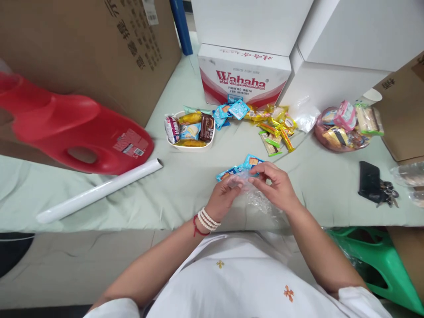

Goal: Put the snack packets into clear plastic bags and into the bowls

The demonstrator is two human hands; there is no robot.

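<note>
Thin, crinkled clear plastic [259, 199] in the pinch of left hand [221, 199] and right hand [280, 188]

A table [185, 190] draped in pale green cloth [132, 207] runs from left to right, the fabric rumpled along its near left side. At the far left stands a large brown carton [99, 53]; white boxes [248, 22] rise far centre and right. Below the near edge lies a pale floor [82, 265], with a green plastic stool [395, 265] near right. The cut-off dark shape [13, 254] near left may be a seat.
</note>
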